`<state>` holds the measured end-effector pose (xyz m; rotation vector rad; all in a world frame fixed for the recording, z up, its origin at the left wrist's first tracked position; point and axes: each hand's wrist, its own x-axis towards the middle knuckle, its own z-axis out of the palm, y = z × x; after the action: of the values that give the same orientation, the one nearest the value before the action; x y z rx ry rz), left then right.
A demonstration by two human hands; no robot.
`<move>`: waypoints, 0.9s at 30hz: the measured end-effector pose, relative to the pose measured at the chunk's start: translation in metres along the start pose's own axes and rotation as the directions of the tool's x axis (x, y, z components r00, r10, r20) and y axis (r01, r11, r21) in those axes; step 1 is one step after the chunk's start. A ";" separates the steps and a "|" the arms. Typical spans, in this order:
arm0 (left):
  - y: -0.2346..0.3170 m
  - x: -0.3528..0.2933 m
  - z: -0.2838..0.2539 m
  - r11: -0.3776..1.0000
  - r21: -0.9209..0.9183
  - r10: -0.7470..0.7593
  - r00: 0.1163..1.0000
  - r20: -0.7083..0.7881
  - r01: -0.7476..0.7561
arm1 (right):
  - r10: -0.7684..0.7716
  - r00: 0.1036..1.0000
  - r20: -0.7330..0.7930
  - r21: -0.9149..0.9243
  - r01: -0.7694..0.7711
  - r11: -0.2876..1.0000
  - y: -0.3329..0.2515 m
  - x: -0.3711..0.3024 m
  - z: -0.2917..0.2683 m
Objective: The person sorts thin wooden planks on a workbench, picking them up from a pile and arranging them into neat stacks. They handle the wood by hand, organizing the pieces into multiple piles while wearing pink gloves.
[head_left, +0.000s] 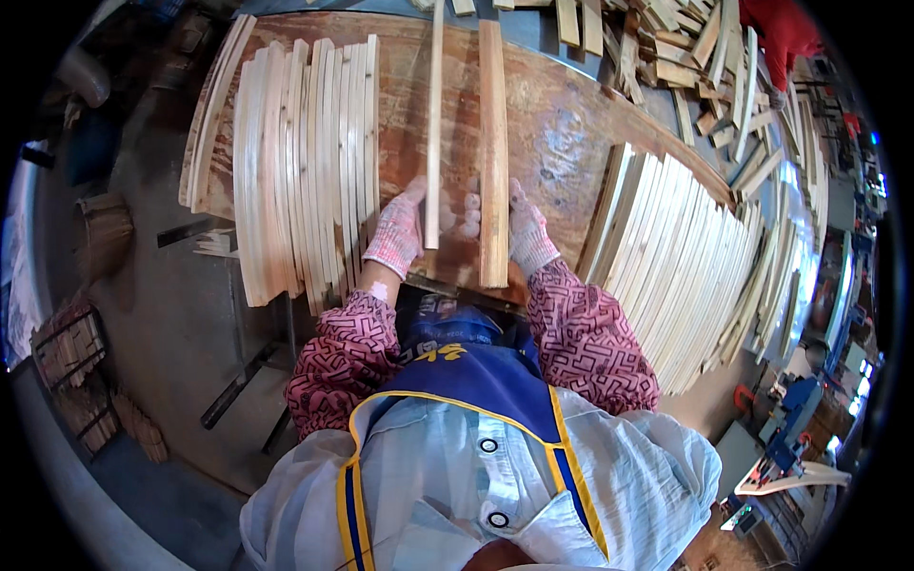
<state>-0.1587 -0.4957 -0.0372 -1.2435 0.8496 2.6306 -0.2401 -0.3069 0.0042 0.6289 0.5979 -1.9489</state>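
Note:
My left hand (400, 228), in a white knit glove, grips the near end of a thin pale wooden strip (435, 124) that stands on edge and runs away from me across the brown worktable (562, 133). My right hand (526, 228), also gloved, holds the near end of a wider wooden slat (493, 143) lying parallel just to the right of the strip. The two pieces are a hand's width apart. My patterned sleeves and blue vest fill the lower middle of the view.
A row of pale slats (305, 162) lies on the table's left side. A larger stack of slats (685, 257) fans out at the right. Loose wood offcuts (666, 57) pile up at the far right. Machines (790, 428) stand at lower right, bundles (71, 352) on the floor at left.

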 end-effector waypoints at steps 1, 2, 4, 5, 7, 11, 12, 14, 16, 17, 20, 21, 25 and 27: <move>-0.006 0.001 -0.013 1.000 0.006 -0.007 0.999 -0.041 0.007 | -0.017 0.999 -0.039 -0.031 0.015 0.999 0.007 -0.001 0.001; 0.004 -0.032 0.009 0.999 0.042 0.015 1.000 0.002 -0.015 | -0.056 0.995 -0.088 -0.057 0.051 0.997 0.006 -0.004 -0.004; -0.012 -0.033 0.004 0.899 0.363 0.239 0.969 0.061 -0.244 | -0.119 0.979 -0.167 -0.113 0.101 0.988 0.009 -0.008 -0.006; -0.017 -0.037 0.001 0.788 0.502 0.349 0.930 0.113 -0.357 | -0.144 0.970 -0.196 -0.142 0.117 0.983 0.011 -0.008 -0.003; -0.039 -0.042 -0.008 0.156 0.949 0.658 0.746 0.106 -0.272 | -0.267 0.949 -0.171 -0.541 0.136 0.830 0.014 -0.009 -0.013; -0.069 -0.041 -0.028 -0.122 0.992 0.663 0.746 0.061 0.027 | -0.333 0.913 -0.234 -0.709 0.074 0.701 0.030 -0.009 -0.014; -0.068 -0.046 -0.020 -0.237 0.971 0.688 0.709 0.154 0.018 | -0.352 0.898 -0.265 -0.693 0.077 0.717 0.029 -0.012 -0.011; -0.049 -0.041 0.001 -0.081 0.933 0.714 0.633 0.300 -0.350 | -0.336 0.891 -0.306 -0.627 0.077 0.775 0.029 -0.019 0.006; -0.025 -0.032 0.035 0.275 0.843 0.539 0.800 0.264 -0.463 | -0.378 0.920 -0.101 -0.781 0.162 0.604 0.029 -0.022 0.003; -0.022 -0.011 0.057 0.334 0.792 0.647 0.735 0.202 -0.511 | -0.384 0.923 0.026 -0.843 0.227 0.488 0.024 -0.021 0.012; 0.018 0.034 0.064 0.203 0.974 0.261 0.953 -0.157 0.105 | -0.337 0.806 0.487 -0.873 0.440 -0.209 -0.002 0.001 0.011; 0.025 0.034 0.070 0.301 0.953 0.257 0.965 -0.054 -0.027 | -0.268 0.775 0.573 -0.782 0.418 -0.463 -0.034 0.005 0.014; 0.020 0.065 0.087 0.941 0.323 0.089 0.995 0.048 -0.100 | -0.814 0.431 0.390 -0.787 -0.303 -0.538 -0.247 0.056 -0.052; 0.031 0.074 0.081 0.990 0.143 -0.011 0.999 0.039 0.005 | -0.877 0.367 0.309 -0.523 -0.705 -0.479 -0.322 0.069 -0.012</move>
<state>-0.2724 -0.4883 -0.0373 -1.1532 1.0041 2.5283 -0.5555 -0.2106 -0.0034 -0.1069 3.2553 0.2182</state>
